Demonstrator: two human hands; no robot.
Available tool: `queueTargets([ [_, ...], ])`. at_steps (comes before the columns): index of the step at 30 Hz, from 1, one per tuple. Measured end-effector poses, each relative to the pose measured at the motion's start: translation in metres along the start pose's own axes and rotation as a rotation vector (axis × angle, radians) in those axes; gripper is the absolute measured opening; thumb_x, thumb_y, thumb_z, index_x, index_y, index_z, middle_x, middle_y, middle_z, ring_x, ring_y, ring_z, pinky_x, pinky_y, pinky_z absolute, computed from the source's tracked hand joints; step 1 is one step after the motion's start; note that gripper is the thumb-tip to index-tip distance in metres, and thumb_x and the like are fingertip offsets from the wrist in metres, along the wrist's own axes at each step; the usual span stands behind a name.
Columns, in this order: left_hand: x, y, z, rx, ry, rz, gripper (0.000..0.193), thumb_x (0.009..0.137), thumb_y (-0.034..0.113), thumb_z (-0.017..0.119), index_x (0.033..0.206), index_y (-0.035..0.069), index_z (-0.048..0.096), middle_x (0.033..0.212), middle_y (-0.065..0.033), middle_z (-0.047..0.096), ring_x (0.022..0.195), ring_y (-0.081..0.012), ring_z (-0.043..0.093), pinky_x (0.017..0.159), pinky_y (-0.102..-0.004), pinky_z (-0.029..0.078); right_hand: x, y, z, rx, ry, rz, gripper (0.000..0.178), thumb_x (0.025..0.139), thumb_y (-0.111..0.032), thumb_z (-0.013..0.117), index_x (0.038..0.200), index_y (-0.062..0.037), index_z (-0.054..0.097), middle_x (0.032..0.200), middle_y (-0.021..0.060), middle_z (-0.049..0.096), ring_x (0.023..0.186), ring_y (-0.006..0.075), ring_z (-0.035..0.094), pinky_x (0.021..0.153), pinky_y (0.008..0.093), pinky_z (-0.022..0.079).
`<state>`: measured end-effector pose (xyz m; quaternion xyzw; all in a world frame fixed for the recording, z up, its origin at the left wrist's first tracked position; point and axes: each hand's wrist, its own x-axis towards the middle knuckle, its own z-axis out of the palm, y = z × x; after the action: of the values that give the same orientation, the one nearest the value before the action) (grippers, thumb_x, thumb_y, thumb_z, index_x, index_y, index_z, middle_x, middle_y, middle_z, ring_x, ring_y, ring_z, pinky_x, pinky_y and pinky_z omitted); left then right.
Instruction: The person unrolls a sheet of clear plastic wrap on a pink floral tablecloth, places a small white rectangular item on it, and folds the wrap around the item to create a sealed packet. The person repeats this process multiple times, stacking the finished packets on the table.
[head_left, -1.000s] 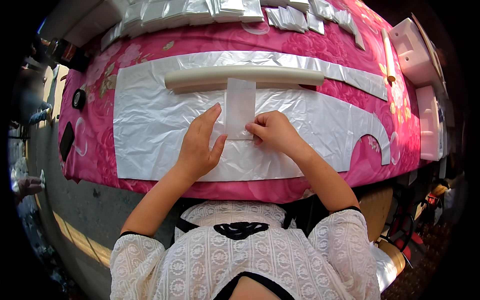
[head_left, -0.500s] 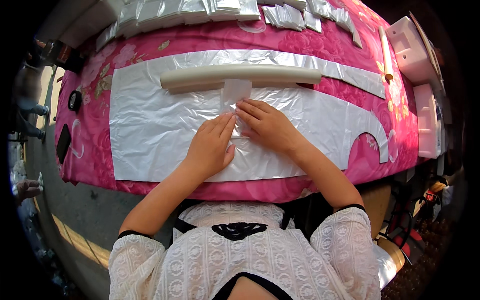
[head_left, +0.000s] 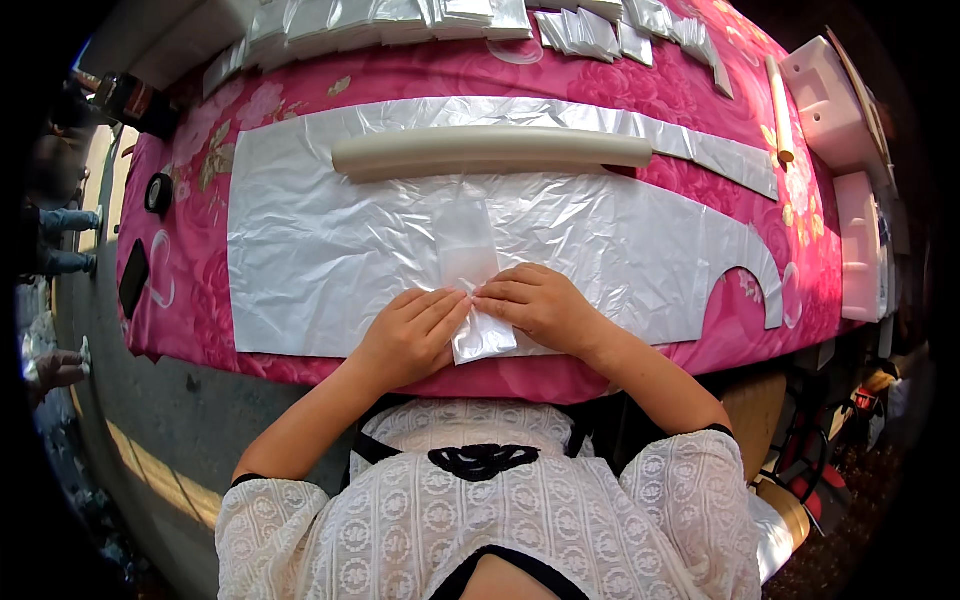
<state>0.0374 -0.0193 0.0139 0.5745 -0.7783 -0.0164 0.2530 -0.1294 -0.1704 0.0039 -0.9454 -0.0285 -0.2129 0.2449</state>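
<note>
A large silvery-white plastic bag (head_left: 300, 250) with cut-out handles on its right lies flat and creased before me. On top of it is a narrow folded piece of thin white plastic (head_left: 468, 250), its near end close to the table's front edge. My left hand (head_left: 410, 335) and my right hand (head_left: 545, 312) meet over this piece, fingers closed together and fingertips gripping it near its lower part. Just what the fingertips pinch is partly hidden. Beyond them, a pale beige tube (head_left: 490, 150) rests across the upper part of the bag.
Several stacks of folded white plastic bags (head_left: 390, 30) line the far side of the pink flowered tablecloth (head_left: 430, 82). A roll of black tape (head_left: 158, 193) and a dark phone (head_left: 133, 280) lie at left. White foam boxes (head_left: 835, 105) and a thin rod (head_left: 780, 110) are at right.
Both hands have come nearer to me, from the middle of the large bag to its front edge. The narrow plastic piece has slid toward me with them, away from the tube.
</note>
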Motion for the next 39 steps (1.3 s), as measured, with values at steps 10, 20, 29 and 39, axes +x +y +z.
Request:
queueTargets([
  [10,0.012,0.0,0.001,-0.397,0.054,-0.643,0.044,0.077,0.01,0.063,0.116,-0.007,0.05,0.077,-0.0119,0.066,0.067,-0.023,0.064,0.065,-0.0311,0.049,0.024,0.005,-0.015,0.438,-0.063,0.829,0.014,0.079,-0.019,0.063,0.077,-0.0062,0.068,0.07,0.0077,0.065,0.061,0.0196,0.06,0.06,0.03,0.047],
  [20,0.039,-0.015,-0.003,-0.137,0.102,-0.678,0.075,0.077,0.015,0.067,0.136,-0.006,0.025,0.11,-0.0202,0.055,0.095,-0.0271,0.056,0.081,-0.0341,0.045,0.053,0.027,-0.023,0.538,-0.296,1.119,0.028,0.079,-0.023,0.059,0.068,0.0011,0.066,0.058,0.0086,0.063,0.053,0.0144,0.061,0.057,0.0275,0.049],
  [29,0.041,-0.003,0.046,-0.002,-0.068,-0.487,0.109,0.071,0.051,0.065,0.14,-0.005,0.003,0.147,-0.0238,0.008,0.137,-0.038,0.006,0.109,-0.0501,0.008,0.056,0.026,-0.022,0.586,-0.289,1.141,0.026,0.081,-0.019,0.061,0.068,0.0039,0.064,0.058,0.0076,0.061,0.052,0.0104,0.057,0.051,0.0247,0.046],
  [39,0.033,-0.004,0.046,0.077,-0.031,-0.468,0.107,0.071,0.051,0.062,0.14,-0.007,0.003,0.146,-0.0262,0.003,0.138,-0.0383,0.0,0.11,-0.0472,0.003,0.044,-0.004,-0.005,-0.361,-0.049,0.385,0.031,0.078,-0.023,0.059,0.098,0.0001,0.057,0.107,0.013,0.06,0.106,0.0285,0.053,0.098,0.0431,0.033],
])
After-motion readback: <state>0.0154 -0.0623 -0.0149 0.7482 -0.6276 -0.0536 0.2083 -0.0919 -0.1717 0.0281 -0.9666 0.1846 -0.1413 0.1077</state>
